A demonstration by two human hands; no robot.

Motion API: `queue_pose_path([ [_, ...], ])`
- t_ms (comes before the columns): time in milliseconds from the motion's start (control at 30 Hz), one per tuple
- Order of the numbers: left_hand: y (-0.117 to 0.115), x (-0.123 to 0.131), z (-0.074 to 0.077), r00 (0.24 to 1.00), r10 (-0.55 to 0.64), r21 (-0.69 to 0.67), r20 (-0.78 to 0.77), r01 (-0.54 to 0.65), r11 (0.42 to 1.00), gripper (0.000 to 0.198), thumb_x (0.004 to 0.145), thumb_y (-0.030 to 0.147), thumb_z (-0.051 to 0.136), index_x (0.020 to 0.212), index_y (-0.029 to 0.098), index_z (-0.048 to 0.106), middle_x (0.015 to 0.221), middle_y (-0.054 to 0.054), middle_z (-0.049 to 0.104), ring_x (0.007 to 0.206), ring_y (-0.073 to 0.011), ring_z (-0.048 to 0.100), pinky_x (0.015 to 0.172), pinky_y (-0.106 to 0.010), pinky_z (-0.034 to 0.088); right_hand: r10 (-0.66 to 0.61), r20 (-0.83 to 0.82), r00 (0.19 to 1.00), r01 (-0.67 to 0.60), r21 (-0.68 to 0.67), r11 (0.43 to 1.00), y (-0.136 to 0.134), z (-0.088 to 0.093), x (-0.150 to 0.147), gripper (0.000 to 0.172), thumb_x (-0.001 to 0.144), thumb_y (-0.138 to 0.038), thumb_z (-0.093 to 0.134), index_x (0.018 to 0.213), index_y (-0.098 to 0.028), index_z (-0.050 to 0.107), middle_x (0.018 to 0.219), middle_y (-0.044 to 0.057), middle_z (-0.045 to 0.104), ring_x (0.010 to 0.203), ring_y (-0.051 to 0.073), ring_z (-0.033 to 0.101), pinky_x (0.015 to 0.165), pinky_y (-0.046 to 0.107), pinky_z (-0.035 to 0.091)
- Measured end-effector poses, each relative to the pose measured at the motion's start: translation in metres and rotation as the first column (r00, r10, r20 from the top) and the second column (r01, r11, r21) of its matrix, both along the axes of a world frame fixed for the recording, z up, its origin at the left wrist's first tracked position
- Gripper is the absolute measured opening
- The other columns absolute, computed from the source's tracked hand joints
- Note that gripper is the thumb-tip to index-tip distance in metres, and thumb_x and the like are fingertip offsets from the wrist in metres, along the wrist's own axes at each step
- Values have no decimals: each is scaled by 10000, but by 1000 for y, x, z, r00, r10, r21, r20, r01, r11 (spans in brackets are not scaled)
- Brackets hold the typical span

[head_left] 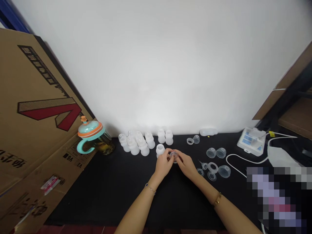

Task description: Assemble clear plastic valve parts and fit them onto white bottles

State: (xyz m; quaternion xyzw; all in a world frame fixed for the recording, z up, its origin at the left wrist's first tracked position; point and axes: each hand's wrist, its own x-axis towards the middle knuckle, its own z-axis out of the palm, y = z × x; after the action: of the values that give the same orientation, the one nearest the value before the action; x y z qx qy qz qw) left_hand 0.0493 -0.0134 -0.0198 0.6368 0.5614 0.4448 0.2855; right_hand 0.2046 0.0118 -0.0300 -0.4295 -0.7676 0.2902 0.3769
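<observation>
My left hand (164, 162) and my right hand (185, 164) meet above the black table, fingers pinched round a small translucent bottle ring (174, 153). My fingers cover much of it, and whether a teat sits inside it I cannot tell. Just behind my left hand stands an open white baby bottle (160, 149), partly hidden by that hand. To the right of my right hand lie clear teats (212, 176), a loose ring (213, 167) and a domed bottle cap (224, 171).
Several white baby bottles (134, 145) cluster at the back left, with two more bottles (169, 137) by the wall. A turquoise-lidded jug (97, 138) stands by a cardboard box (48, 107). Right are clear caps (221, 152), a plastic case (251, 141) and a white cable (240, 155).
</observation>
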Motion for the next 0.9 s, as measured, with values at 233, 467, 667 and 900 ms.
queue_pose_path([
  [233,1,-1,-2,1000,-1,-9,-6,0,1000,191,943,353,530,1033,211,622,628,28,624,542,-138,589,547,-226,390,-10,5,1000,10,21,1000,-1,3,-1,384,974,-324,454,1253,-203,689,1121,92,768,896,227,729,816,335,558],
  [467,-1,-2,-1,1000,2,-9,24,-2,1000,194,941,361,531,1028,216,626,635,30,627,554,-139,596,557,-230,414,-27,26,999,26,35,999,-1,5,-2,387,956,-335,471,1234,-195,700,977,79,779,723,200,689,694,305,538],
  [667,0,-1,-1,1000,-4,6,24,4,1000,198,939,360,535,1027,209,628,618,33,612,539,-135,580,548,-228,395,-41,25,999,39,64,997,-2,5,-2,381,950,-311,468,1226,-201,705,973,76,781,710,197,688,682,300,540],
  [900,-1,0,1,1000,2,39,-6,-2,999,187,942,355,535,1025,212,622,593,47,580,543,-132,556,550,-230,357,-36,20,999,34,89,995,-2,5,0,398,964,-316,448,1236,-182,706,951,82,780,688,191,685,668,288,536],
])
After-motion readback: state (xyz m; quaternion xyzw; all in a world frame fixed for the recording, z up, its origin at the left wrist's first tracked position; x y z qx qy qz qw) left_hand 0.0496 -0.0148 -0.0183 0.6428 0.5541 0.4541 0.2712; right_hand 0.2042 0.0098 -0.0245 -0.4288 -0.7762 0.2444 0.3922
